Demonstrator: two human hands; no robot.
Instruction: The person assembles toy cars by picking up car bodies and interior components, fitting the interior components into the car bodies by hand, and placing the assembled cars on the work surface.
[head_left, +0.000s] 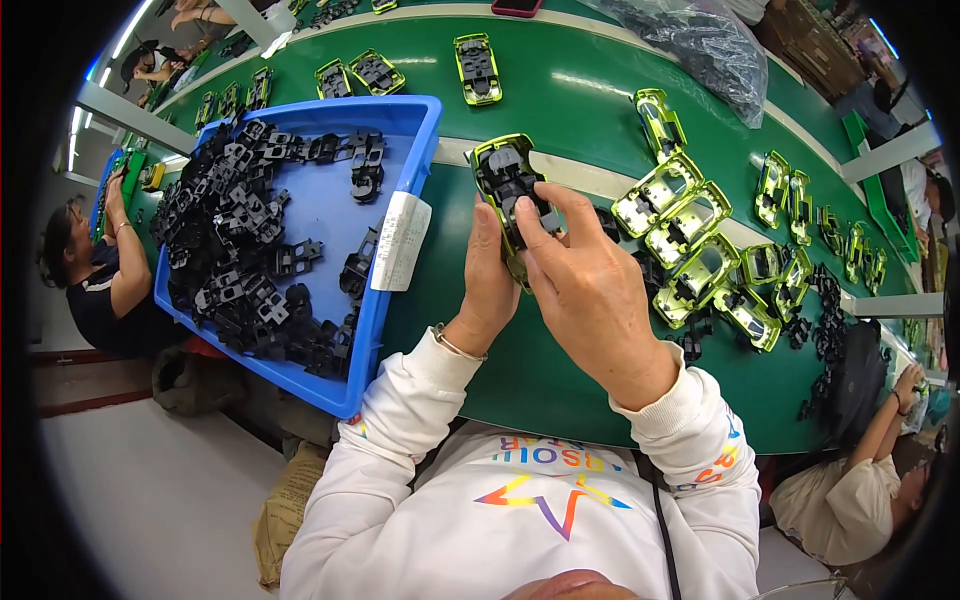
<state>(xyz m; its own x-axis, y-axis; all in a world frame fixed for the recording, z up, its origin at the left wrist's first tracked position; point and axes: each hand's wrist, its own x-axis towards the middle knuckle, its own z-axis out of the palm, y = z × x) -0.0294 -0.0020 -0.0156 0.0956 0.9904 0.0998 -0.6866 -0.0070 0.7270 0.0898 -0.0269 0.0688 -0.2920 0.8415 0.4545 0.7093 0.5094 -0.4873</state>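
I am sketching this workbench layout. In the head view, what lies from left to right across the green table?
Blue tray of black plastic parts → left hand → green toy car shell held in both hands → right hand → cluster of green car shells → heap of black parts.

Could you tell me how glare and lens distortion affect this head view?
In the head view, overhead lights streak white glare on the green conveyor belt; fisheye bends its edges and blackens the corners; the hands and the toy car shell stay sharp.

A lime-green toy car shell (503, 185), black insert showing, is held tilted above the green table.
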